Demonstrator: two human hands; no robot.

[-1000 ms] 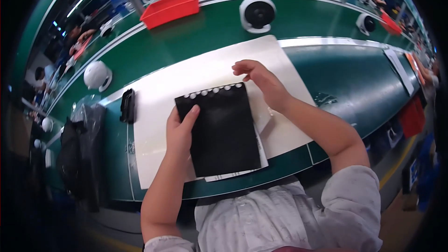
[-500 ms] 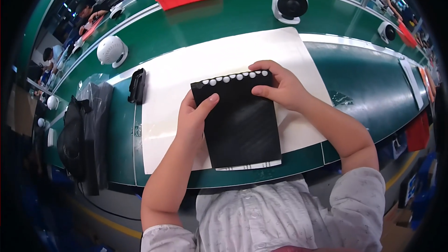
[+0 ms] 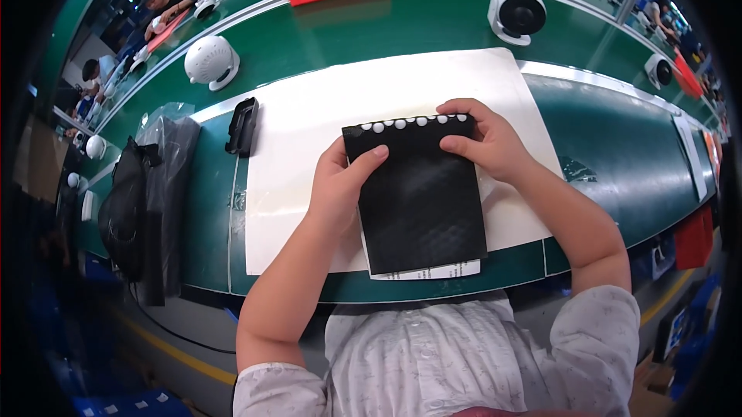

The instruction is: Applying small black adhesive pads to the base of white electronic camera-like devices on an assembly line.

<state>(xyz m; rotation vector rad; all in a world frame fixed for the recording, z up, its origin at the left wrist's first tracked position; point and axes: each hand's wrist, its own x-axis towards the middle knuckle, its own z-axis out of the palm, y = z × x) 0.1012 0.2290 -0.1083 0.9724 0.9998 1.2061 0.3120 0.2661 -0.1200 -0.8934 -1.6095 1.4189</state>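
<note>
Black flat pc (image 3: 421,200) held nr bench (image 3: 209,235) front edge; L hand (image 3: 340,179) grips L side, R hand (image 3: 495,145) top R corner, fingers closed on it, partly hidden.

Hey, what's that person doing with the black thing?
The person is holding a flat black piece with both hands. The left hand grips its left edge near the top, and the right hand grips its top right corner. White round spots run along its top edge, and printed paper peeks out below. It's held over a white sheet on a green table. A small black holder sits to the left, with neither hand on it.
</note>
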